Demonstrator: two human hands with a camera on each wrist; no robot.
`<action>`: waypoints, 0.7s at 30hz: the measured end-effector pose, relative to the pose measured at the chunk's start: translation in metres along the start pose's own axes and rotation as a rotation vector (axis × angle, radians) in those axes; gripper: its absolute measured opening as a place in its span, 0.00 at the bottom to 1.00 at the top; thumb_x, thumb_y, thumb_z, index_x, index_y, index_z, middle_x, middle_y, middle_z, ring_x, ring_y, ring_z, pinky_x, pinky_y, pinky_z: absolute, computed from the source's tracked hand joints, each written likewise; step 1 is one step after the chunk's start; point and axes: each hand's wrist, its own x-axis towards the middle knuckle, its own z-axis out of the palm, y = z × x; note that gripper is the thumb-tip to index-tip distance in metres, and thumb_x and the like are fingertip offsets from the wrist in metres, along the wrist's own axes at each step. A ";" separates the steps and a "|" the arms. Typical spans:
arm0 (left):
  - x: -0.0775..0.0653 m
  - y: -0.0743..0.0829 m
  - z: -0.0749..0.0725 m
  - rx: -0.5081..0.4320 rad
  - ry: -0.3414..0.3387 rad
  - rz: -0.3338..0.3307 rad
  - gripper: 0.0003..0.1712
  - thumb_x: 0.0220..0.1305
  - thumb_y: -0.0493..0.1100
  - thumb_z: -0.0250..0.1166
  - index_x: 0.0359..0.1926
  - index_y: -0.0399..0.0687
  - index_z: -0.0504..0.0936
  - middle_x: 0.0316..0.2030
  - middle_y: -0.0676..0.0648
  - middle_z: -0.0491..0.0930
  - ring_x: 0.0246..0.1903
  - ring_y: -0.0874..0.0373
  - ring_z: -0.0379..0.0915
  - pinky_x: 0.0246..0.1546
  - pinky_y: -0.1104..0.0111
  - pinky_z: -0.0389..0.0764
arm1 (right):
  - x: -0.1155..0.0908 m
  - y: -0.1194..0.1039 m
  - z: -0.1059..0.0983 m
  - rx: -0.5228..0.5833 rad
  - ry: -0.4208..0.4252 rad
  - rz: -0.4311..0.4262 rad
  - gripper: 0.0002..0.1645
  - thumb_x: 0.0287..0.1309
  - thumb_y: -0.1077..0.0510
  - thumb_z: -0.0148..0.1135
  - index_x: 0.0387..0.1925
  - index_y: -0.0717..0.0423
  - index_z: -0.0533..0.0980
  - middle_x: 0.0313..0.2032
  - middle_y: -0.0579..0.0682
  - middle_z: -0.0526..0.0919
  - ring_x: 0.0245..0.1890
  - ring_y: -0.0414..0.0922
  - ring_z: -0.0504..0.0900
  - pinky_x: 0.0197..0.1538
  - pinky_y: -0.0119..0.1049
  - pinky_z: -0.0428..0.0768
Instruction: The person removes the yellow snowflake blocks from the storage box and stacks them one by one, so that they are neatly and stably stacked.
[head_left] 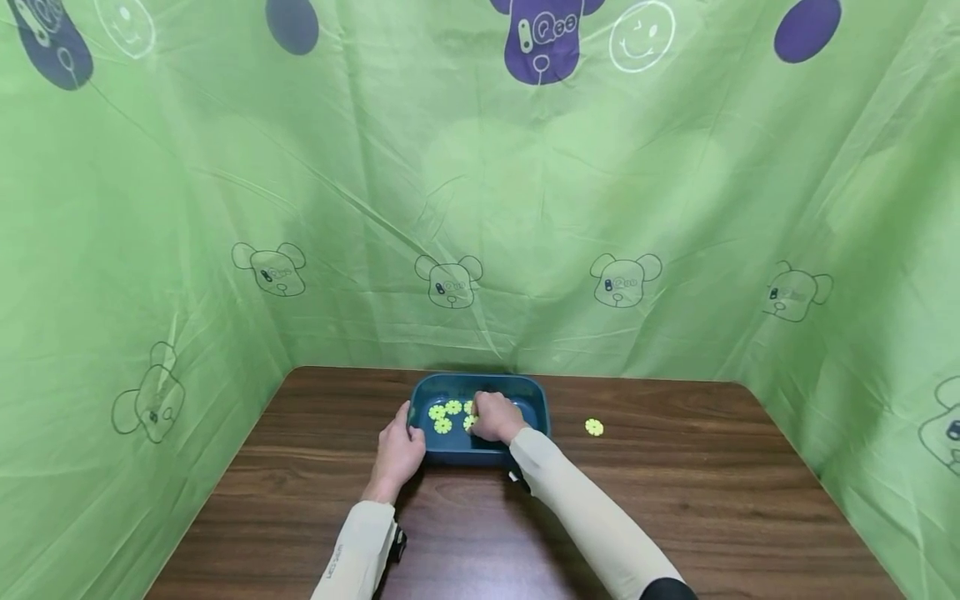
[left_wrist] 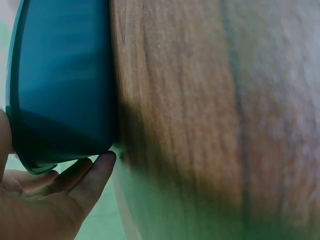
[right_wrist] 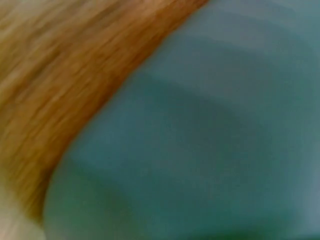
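A dark blue rectangular tray [head_left: 480, 458] stands near the far edge of the table. Inside it lie several small yellow-green flower-shaped pieces [head_left: 443, 426], mostly on the left half. My left hand [head_left: 399, 454] holds the tray's near left corner. In the left wrist view its fingers [left_wrist: 92, 182] lie against the side wall, one fingertip at the bottom edge. My right hand [head_left: 498, 418] reaches into the tray, fingers bent downward over a flower piece [head_left: 469, 423] that it partly covers. Whether the fingers pinch that piece, I cannot tell. The right wrist view is blurred, filled by the tray [right_wrist: 190, 130].
Another flower piece [head_left: 594, 427] lies on the brown wooden table [head_left: 697, 483], right of the tray. A green curtain [head_left: 525, 192] with bear prints hangs round the back and both sides of the table.
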 end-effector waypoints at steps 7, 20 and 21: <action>-0.001 -0.001 0.000 0.030 -0.004 0.023 0.34 0.70 0.38 0.51 0.75 0.34 0.61 0.67 0.28 0.70 0.67 0.34 0.68 0.66 0.44 0.70 | -0.001 0.010 -0.002 0.091 -0.006 -0.015 0.13 0.53 0.54 0.77 0.30 0.52 0.78 0.28 0.44 0.78 0.28 0.43 0.75 0.34 0.39 0.76; -0.002 -0.001 -0.001 0.019 -0.011 0.019 0.35 0.69 0.39 0.50 0.76 0.35 0.60 0.68 0.29 0.69 0.67 0.35 0.68 0.66 0.44 0.70 | -0.013 0.028 -0.035 0.306 0.043 -0.097 0.11 0.61 0.58 0.70 0.44 0.57 0.81 0.33 0.46 0.84 0.31 0.39 0.81 0.41 0.40 0.81; -0.002 -0.001 0.000 0.017 -0.015 0.015 0.35 0.70 0.39 0.50 0.76 0.35 0.60 0.69 0.29 0.69 0.67 0.35 0.67 0.66 0.43 0.70 | -0.014 0.029 -0.039 0.320 0.057 -0.102 0.10 0.61 0.58 0.70 0.43 0.57 0.81 0.33 0.46 0.85 0.31 0.40 0.82 0.40 0.40 0.82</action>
